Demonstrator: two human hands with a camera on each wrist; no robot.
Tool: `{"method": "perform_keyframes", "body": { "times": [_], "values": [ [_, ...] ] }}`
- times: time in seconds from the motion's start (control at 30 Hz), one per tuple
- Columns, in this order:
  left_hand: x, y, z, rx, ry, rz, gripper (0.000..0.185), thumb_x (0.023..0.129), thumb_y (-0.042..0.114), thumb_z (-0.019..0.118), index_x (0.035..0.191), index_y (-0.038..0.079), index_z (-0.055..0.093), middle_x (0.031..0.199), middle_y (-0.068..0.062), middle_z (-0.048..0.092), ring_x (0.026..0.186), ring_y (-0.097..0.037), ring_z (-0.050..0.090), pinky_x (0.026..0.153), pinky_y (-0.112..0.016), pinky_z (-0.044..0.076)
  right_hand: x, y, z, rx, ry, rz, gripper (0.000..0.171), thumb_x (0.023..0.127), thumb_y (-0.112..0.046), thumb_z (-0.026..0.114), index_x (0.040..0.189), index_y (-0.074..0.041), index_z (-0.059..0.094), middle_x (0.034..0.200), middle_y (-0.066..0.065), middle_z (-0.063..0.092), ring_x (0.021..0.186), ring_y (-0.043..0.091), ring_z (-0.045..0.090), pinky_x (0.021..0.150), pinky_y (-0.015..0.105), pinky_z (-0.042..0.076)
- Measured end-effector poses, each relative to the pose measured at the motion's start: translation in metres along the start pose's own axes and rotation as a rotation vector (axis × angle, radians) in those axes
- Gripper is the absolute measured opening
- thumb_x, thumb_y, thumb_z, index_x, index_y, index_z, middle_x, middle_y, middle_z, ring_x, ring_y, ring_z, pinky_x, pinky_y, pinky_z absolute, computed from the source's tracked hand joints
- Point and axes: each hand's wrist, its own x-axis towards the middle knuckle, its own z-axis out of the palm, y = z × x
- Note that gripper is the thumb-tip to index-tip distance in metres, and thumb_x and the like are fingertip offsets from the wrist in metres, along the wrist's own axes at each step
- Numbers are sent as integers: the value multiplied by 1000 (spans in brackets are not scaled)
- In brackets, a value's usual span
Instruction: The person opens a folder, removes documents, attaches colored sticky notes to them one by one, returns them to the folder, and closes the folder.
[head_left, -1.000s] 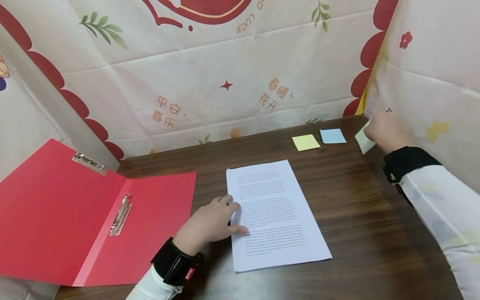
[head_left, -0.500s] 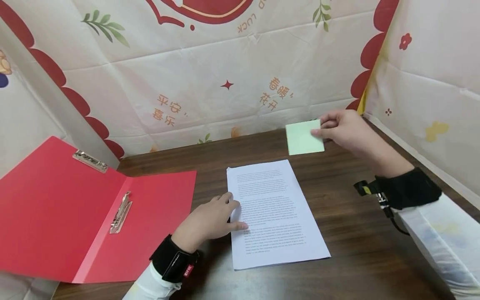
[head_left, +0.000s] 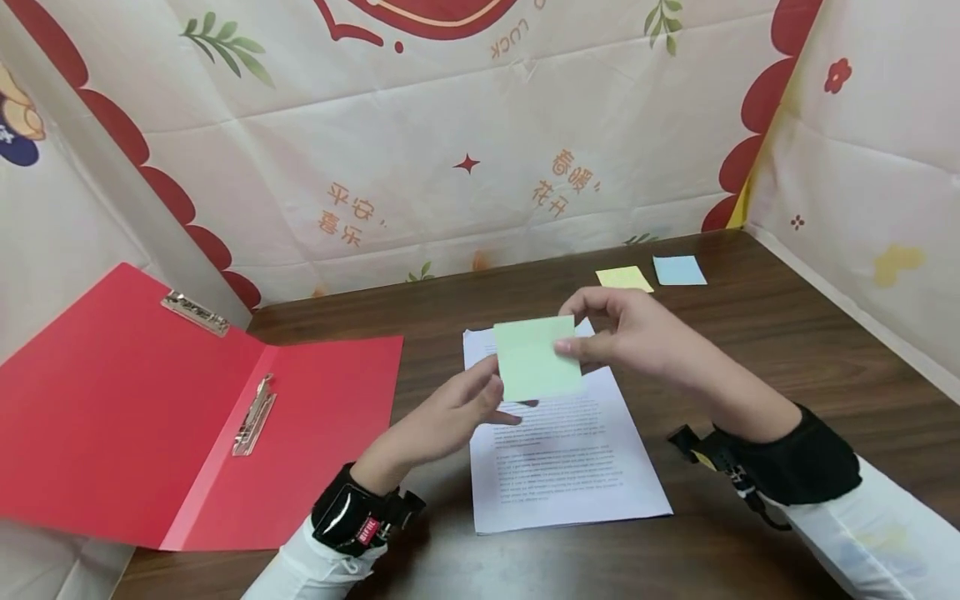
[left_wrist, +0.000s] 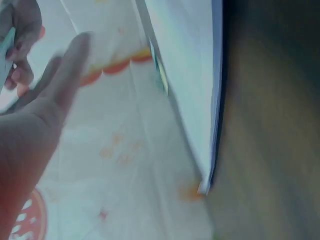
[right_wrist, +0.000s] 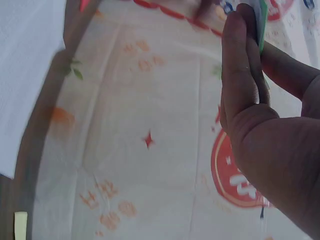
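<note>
A pale green sticky note (head_left: 536, 357) hangs in the air above the printed sheets (head_left: 566, 471) on the dark wooden table (head_left: 750, 350). My right hand (head_left: 573, 340) pinches its right edge between thumb and fingers; the right wrist view shows the green edge (right_wrist: 261, 25) behind the thumb (right_wrist: 240, 75). My left hand (head_left: 480, 398) is raised off the sheets, fingers straight, reaching up to the note's lower left edge. In the left wrist view the left hand (left_wrist: 50, 110) is open and holds nothing, with the sheets' edge (left_wrist: 212, 100) beside it.
An open red folder (head_left: 150, 400) with a metal clip (head_left: 253, 414) lies at the left, overhanging the table. A yellow sticky note (head_left: 622, 278) and a blue one (head_left: 678, 270) lie at the back right. Printed cloth walls (head_left: 420, 167) close in the back and sides.
My right hand has carried the green note from the back right corner to above the sheets. My left hand has lifted off the sheets toward the note.
</note>
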Motion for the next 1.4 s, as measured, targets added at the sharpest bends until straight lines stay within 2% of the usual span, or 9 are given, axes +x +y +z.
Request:
{"method": "perform_keyframes", "body": {
  "times": [0.1, 0.23, 0.47, 0.6, 0.7, 0.8, 0.93, 1.07, 1.4],
  "values": [
    [4, -1, 10, -348, 44, 22, 83, 104, 66, 50, 166, 16, 31, 157, -16, 49, 130, -17, 63, 104, -41, 60, -3, 1, 14, 8, -33, -31, 20, 93, -5, 81, 107, 0, 67, 108, 18, 64, 80, 22, 73, 73, 36, 67],
    [7, -3, 23, -536, 114, 57, 61, 114, 38, 49, 167, 14, 32, 160, -24, 45, 124, -11, 66, 99, -31, 61, -6, 3, 28, -9, -44, -18, 20, 94, -5, 79, 109, -1, 66, 117, 21, 62, 77, 20, 76, 75, 38, 68],
    [9, -7, 30, -611, 168, 87, 49, 116, 20, 41, 162, 5, 39, 152, -13, 55, 124, -14, 68, 104, -43, 60, -9, 5, 37, -159, 3, -80, 26, 95, -14, 81, 116, -7, 67, 126, 16, 68, 87, 17, 79, 74, 29, 65],
    [11, -8, 29, -676, 173, 84, 48, 116, 20, 41, 161, 5, 40, 145, -6, 62, 124, -16, 70, 107, -49, 58, -12, 8, 38, -525, 190, -366, 41, 89, -25, 88, 122, -9, 69, 120, 7, 70, 91, 16, 74, 67, 29, 62],
    [9, -9, 30, -710, 181, 75, 47, 116, 20, 40, 159, 3, 40, 139, -5, 66, 121, -15, 72, 104, -45, 60, -12, 10, 41, -745, 303, -638, 58, 83, -30, 92, 130, -6, 68, 129, 10, 68, 109, 25, 70, 83, 40, 64],
    [8, -10, 33, -711, 195, 46, 41, 116, 23, 43, 153, 7, 46, 128, 3, 70, 114, -11, 71, 98, -37, 63, -12, 12, 47, -875, 253, -853, 80, 79, -40, 95, 142, -4, 61, 140, 15, 65, 128, 33, 64, 109, 56, 54],
    [7, -12, 35, -684, 209, 15, 25, 114, 22, 46, 137, 21, 57, 114, 12, 70, 107, -6, 67, 92, -32, 60, -12, 16, 59, -1044, 174, -972, 96, 79, -52, 93, 154, -8, 52, 146, 12, 63, 138, 31, 59, 119, 62, 45],
    [7, -14, 37, -669, 202, 13, 25, 113, 17, 44, 132, 26, 59, 112, 14, 69, 104, -5, 64, 89, -29, 59, -11, 20, 63, -1054, 162, -1002, 91, 81, -44, 93, 154, -9, 52, 144, 10, 65, 137, 28, 60, 117, 57, 48],
    [6, -11, 33, -638, 187, 9, 49, 114, 19, 41, 160, 3, 35, 125, 13, 68, 114, -6, 68, 97, -31, 61, -12, 20, 51, -891, 59, -1007, 74, 90, -28, 88, 149, 2, 55, 151, 16, 63, 143, 33, 59, 127, 57, 36]
  ]
}}
